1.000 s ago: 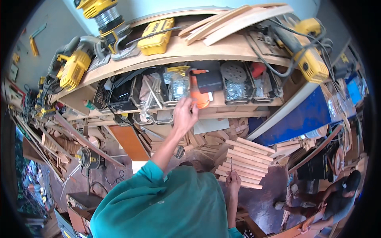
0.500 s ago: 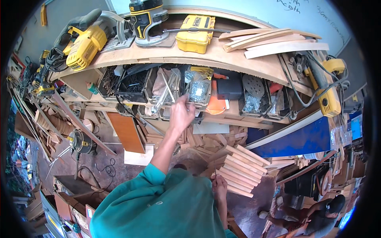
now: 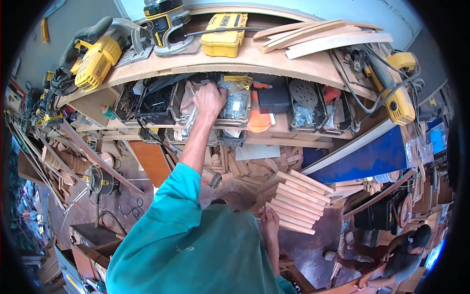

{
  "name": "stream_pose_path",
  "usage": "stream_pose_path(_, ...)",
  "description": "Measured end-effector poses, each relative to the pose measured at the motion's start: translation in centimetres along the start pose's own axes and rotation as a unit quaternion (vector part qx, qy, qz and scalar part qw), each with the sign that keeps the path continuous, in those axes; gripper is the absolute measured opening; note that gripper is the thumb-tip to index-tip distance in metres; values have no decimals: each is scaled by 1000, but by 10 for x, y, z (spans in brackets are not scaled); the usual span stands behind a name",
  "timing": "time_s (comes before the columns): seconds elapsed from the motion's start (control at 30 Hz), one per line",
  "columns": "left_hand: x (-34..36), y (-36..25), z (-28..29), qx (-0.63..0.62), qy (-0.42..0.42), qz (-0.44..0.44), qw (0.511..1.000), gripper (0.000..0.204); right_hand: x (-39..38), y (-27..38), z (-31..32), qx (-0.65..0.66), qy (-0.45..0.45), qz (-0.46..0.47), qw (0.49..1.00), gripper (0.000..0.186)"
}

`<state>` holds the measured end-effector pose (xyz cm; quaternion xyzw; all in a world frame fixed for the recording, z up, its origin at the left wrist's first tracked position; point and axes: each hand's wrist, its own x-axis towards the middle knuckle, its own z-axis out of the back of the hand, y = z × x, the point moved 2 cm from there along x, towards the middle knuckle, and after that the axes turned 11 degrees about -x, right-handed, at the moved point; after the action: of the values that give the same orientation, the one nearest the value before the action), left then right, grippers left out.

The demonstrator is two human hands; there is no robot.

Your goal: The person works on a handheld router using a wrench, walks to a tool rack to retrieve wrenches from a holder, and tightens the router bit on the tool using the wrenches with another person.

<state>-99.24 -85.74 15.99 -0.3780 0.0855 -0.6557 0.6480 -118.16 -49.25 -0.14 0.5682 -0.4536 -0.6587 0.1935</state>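
My left hand [image 3: 209, 102] reaches into a shelf bin that holds a pale cloth and light strips [image 3: 188, 111], beside a bin of bagged hardware [image 3: 236, 105]. Its fingers are curled; what they grip, if anything, is hidden. My right hand [image 3: 269, 221] is low at the right of my body, closed on a thin dark rod [image 3: 264, 199], beside a row of pale wooden dowels [image 3: 298, 206].
Power tools [image 3: 98, 61], a yellow case [image 3: 223, 36] and wood strips [image 3: 333, 41] lie on the upper shelf [image 3: 274, 63]. Below are wood offcuts [image 3: 240, 161] and a blue panel [image 3: 357, 161]. A person [image 3: 401, 259] crouches at the lower right.
My left hand has moved up from the front of the shelf into the bin and its fingers have curled. My right hand still holds the rod. The view has shifted.
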Motion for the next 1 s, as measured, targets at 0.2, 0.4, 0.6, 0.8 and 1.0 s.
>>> stream_pose_path(0.2, -3, -6, -3, 68, 23, 58, 996, 26, 3, -10, 5, 13, -4, 10, 1000, 32)
stream_pose_path(0.4, -7, 5, -13, 113, -103, -23, 988, 34, -4, -11, 7, 19, -2, 29, 999, 33)
stream_pose_path(0.6, 16, 16, -5, 32, 7, 82, 996, 46, -12, -26, 19, 27, -23, 40, 999, 32)
stream_pose_path(0.8, 39, 20, 10, -233, 88, 148, 957, 33, -14, -33, 29, 58, -48, 23, 997, 31)
stream_pose_path(1.0, 17, 3, 14, -542, 189, 244, 782, 22, -10, -25, 22, 27, -42, 25, 998, 32)
